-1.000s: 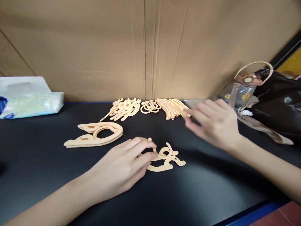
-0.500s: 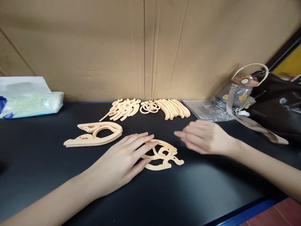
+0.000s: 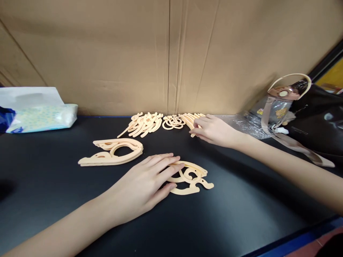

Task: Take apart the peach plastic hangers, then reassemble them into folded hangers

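Right hand [image 3: 217,131] is curling its fingers over the curved strips [image 3: 188,119] at the far right of the counter [image 3: 227,217]; whether it is pinching one, I cannot tell. Left hand [image 3: 142,184] is spreading loosely, fingertips touching the near cutout pieces [image 3: 184,191]. Both sets are looking light, stiff and smooth, probably easiest gripped mid-length by the edges.

Clock centred on the hanger parts [image 3: 184,191] on the table [image 3: 227,214]: folded hangers [image 3: 107,161] at 10, tissue pack [image 3: 43,117] beyond them. Left pile [image 3: 146,125] at 11, middle pile [image 3: 174,127] and right pile [image 3: 189,120] near 12, before the cardboard [image 3: 120,53]. Plastic bag [image 3: 238,123] at 1; bottle [image 3: 281,110] at 2, left of the handbag [image 3: 316,121].
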### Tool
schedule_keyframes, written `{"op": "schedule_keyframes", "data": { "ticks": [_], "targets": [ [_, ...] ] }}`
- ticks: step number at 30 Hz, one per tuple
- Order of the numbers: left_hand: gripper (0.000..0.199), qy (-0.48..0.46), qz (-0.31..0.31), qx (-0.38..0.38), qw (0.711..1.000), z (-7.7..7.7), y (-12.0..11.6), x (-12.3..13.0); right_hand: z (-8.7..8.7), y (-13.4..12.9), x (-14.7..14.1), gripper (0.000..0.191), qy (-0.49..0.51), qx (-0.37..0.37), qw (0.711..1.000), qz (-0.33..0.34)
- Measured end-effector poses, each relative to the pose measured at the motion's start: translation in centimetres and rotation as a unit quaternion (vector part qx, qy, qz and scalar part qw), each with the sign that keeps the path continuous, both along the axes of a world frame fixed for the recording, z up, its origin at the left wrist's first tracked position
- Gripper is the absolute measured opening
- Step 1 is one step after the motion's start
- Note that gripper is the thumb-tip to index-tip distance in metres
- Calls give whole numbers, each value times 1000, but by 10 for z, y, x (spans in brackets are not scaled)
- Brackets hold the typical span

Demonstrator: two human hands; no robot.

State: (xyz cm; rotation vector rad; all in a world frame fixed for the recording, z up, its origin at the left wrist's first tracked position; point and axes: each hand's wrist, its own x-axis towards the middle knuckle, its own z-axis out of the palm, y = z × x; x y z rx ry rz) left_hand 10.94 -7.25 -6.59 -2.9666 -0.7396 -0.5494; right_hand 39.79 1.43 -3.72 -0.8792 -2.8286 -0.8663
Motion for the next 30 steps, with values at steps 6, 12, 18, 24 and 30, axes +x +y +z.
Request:
{"op": "schedule_keyframes", "data": {
  "ticks": [6,12,18,24,30],
  "targets": [
    [36,0,-10,3,1000,0,0,1,5,1,-1,17,-21,58,998,13],
    [36,-12,-28,3,1000,-2,-1,1,16,-30,-4,22,1,128,991,32],
    [35,-75,35,-29,996,-1,-1,0,5,-77,-4,23,3,70,995,73],
    [28,-85,96,-72,989,1,5,-4,-13,-80,5,28,19,25,997,65],
    [19,-141,109,-127,976,2,11,-1,-21,-74,11,26,97,-57,993,31]
  ]
}}
